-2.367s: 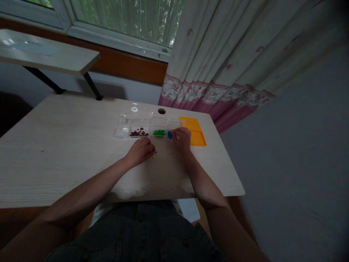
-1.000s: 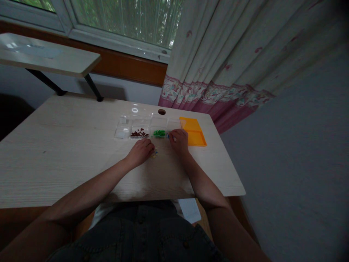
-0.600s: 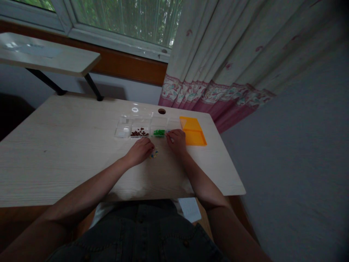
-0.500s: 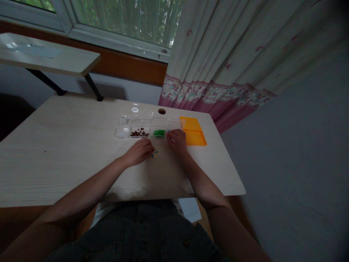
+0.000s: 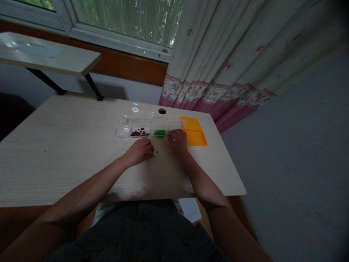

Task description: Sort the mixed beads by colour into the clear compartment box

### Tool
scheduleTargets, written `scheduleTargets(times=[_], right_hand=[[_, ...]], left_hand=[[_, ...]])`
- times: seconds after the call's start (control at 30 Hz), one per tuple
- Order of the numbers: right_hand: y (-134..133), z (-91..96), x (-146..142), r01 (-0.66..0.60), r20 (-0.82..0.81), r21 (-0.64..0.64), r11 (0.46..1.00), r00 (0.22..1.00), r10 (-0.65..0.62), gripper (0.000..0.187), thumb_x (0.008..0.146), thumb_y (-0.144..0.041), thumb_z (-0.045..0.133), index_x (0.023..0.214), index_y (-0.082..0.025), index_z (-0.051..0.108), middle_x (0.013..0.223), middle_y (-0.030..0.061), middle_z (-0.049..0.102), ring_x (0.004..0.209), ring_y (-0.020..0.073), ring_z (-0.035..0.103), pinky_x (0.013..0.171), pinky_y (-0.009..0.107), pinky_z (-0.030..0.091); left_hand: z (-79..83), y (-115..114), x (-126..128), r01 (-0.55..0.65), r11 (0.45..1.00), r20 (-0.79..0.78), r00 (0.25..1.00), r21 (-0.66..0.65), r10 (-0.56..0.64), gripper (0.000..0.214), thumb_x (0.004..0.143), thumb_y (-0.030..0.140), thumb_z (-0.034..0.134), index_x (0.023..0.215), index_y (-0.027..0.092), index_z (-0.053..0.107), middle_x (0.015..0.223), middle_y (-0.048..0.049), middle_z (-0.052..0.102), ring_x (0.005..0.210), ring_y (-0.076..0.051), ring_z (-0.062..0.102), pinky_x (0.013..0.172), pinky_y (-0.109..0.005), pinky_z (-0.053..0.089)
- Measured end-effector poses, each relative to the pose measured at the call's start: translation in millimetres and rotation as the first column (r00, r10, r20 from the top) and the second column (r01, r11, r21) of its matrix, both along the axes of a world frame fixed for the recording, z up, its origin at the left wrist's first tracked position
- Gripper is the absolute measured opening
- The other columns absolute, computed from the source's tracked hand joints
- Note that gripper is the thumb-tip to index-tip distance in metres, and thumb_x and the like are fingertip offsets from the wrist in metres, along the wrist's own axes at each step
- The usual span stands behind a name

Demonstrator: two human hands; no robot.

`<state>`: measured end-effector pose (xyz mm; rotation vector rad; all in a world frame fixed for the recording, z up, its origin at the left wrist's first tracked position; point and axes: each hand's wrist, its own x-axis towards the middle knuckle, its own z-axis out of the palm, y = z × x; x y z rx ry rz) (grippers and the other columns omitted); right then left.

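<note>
My left hand (image 5: 141, 150) is closed around a small piece made of yellow, white and blue bits (image 5: 156, 152), whose right end shows past the fingertips just above the table. My right hand (image 5: 177, 139) has its thumb and fingers pinched together at the right-hand compartments of a clear plastic case (image 5: 123, 127); what it holds, if anything, is too small to make out. Green pieces (image 5: 159, 133) fill a compartment just left of the right fingertips. Brown pieces (image 5: 140, 133) lie in the compartment beyond my left hand.
An open orange box (image 5: 196, 138) sits to the right of my right hand. Near the table's (image 5: 81, 145) back edge is a round cable hole (image 5: 162, 111). A raised shelf (image 5: 73, 60) on black legs stands at the back left, and a curtain (image 5: 207, 91) hangs behind.
The multicoloured piece has turned or shifted slightly in my left hand, so less of it shows below the fingers. My right hand stays almost where it was.
</note>
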<state>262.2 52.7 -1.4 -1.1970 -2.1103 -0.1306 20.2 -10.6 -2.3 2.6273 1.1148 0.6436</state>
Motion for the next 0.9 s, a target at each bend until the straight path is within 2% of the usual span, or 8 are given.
scheduleTargets(times=[0.23,0.47,0.9], right_hand=[[0.4,0.0,0.5,-0.017,-0.021,-0.014,1.000,1.000,0.017,0.019,0.092,-0.030,0.058,0.085,-0.021,0.073,0.087,0.0050,0.071,0.092,0.0197,0.060,0.089,0.037,0.040],[-0.7,0.5,-0.5,0.003,-0.010,-0.023,1.000,1.000,-0.003,0.018,0.092,-0.029,0.057,0.085,-0.021,0.073,0.088,0.0052,0.072,0.092,0.0200,0.060,0.090,0.038,0.039],[0.7,-1.6,0.3,-0.013,0.012,0.014,1.000,1.000,0.012,0.020,0.092,-0.031,0.057,0.085,-0.021,0.073,0.088,0.0045,0.072,0.090,0.0192,0.061,0.087,0.036,0.041]], left_hand=[[-5.9,4.2,0.8,-0.064,0.997,-0.001,0.998,0.033,0.064,0.017,0.091,0.032,0.058,0.098,0.019,0.066,0.096,-0.0087,0.059,0.095,-0.024,0.054,0.086,-0.038,0.043],[-3.7,-0.1,4.5,-0.090,0.996,-0.015,0.996,0.024,0.090,0.017,0.091,0.030,0.056,0.099,0.018,0.065,0.096,-0.0088,0.059,0.096,-0.025,0.053,0.086,-0.039,0.044],[-2.8,-1.6,8.8,-0.092,0.995,-0.032,0.995,0.044,0.094,0.017,0.094,0.028,0.052,0.097,0.017,0.065,0.094,-0.0088,0.060,0.093,-0.024,0.055,0.084,-0.037,0.045]])
